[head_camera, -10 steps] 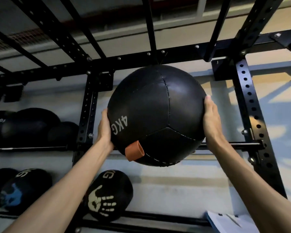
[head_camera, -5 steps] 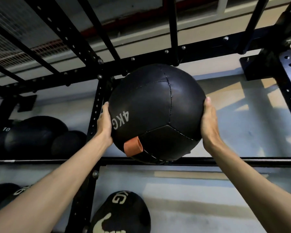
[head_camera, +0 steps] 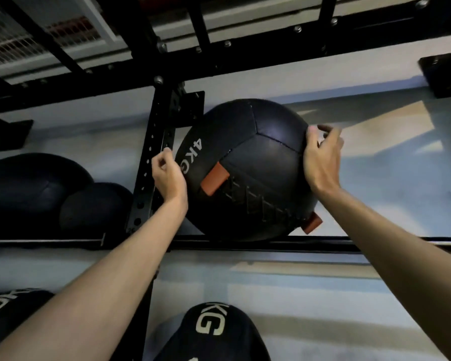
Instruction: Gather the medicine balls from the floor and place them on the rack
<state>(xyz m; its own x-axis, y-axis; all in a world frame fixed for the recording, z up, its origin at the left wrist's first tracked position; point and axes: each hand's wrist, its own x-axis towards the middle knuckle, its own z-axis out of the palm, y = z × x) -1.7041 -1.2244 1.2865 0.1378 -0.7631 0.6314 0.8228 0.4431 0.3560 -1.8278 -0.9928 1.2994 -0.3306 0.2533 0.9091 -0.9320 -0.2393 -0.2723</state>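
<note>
Black ball point(head_camera: 245, 162), sides covered by left hand point(head_camera: 167, 178) and right hand point(head_camera: 320, 160).

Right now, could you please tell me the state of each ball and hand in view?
4KG ball: resting on the upper rail, beside the upright.
Left hand: fingers loosely curled, holding nothing.
Right hand: palm against the ball's side, fingers relaxed.
Two dark balls: resting on the upper shelf, left.
</note>
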